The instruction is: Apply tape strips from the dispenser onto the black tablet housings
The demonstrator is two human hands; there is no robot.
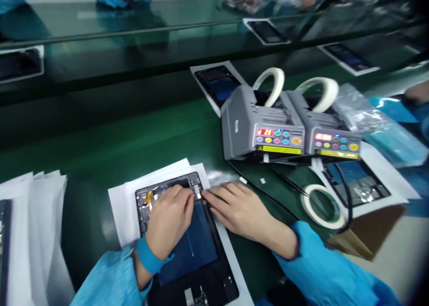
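An opened tablet (201,239) lies on white paper sheets (117,203), its circuit board and dark blue battery exposed. My left hand (172,221), with a blue band at the wrist, is closed over its upper part, thumb and forefinger pinched together. What they hold, if anything, is too small to make out. My right hand (239,210) reaches in from the right with its fingers stretched out, fingertips at the tablet's upper right edge. A small white strip (197,191) sits on the tablet between the two hands.
Two grey tape dispensers (263,131) with lit displays stand behind, cables in front. A loose tape roll (323,206) lies beside another opened tablet (357,183) at right. White sheets (43,234) are stacked at left. A raised shelf (134,33) crosses behind; co-workers' sleeves show beyond.
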